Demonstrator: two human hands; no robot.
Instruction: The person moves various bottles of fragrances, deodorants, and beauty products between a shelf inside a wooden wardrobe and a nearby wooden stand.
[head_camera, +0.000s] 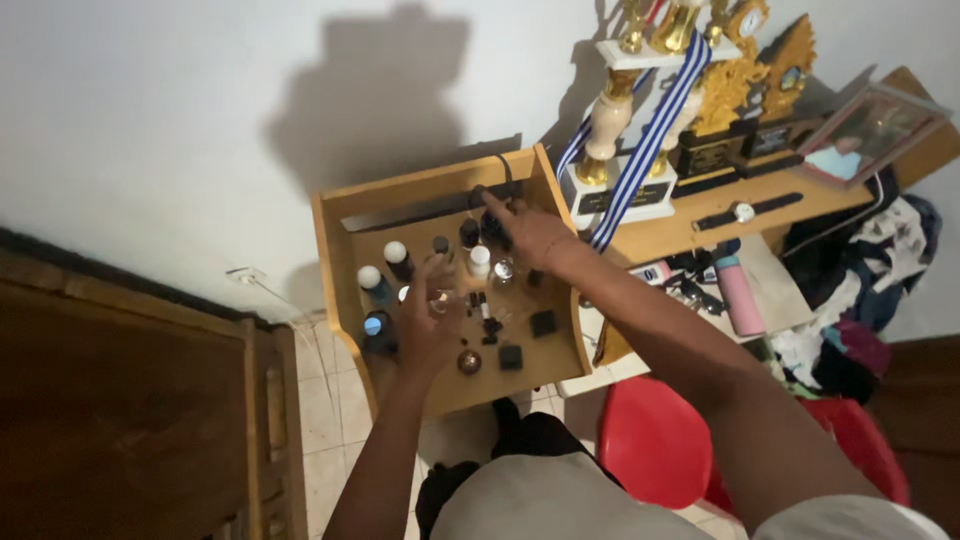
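Over a small raised-edge wooden desk (345, 250) crowded with little bottles, the left hand (432, 318) closes its grip around a small clear glass bottle (440, 299) near the middle. The right hand (530, 233) reaches to the back, fingers closed on a dark bottle (493, 228). A white-capped blue bottle (372, 283) stands just left.

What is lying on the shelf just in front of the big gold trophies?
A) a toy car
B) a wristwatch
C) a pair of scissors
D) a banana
B: a wristwatch with a dark strap and a pale round face lies flat on the wooden shelf, just in front of the trophies.
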